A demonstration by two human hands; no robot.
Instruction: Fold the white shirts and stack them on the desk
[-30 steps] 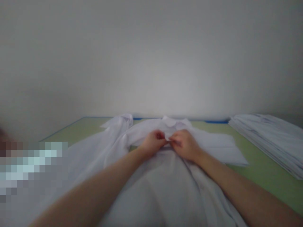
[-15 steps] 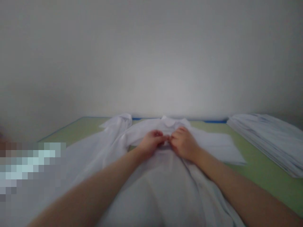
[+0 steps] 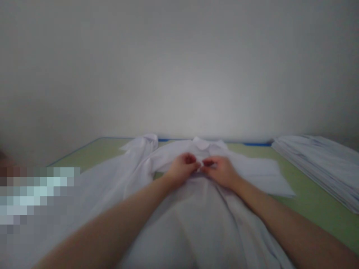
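A white collared shirt [image 3: 202, 209] lies spread on the green table, its collar [image 3: 200, 143] toward the wall and its body running toward me. Over its front, below the collar, my left hand [image 3: 183, 167] pinches the fabric between thumb and fingers. Close beside it, my right hand [image 3: 220, 170] is also closed in a pinch on the shirt front, fingertips almost meeting the left ones. Whether a button sits between them is too blurred to make out. One sleeve [image 3: 260, 168] of the shirt stretches out to the right.
Another white garment [image 3: 112, 175] lies along the left side, touching the shirt. A stack of folded white garments [image 3: 319, 157] stands at the right. The green table [image 3: 316, 216] has a blue far edge against a plain wall [image 3: 179, 67]. A pixelated patch covers the lower left.
My right hand has turned and its fingers have lifted a little off the cloth into a pinch. My left hand stays nearly in place. The view has shifted slightly.
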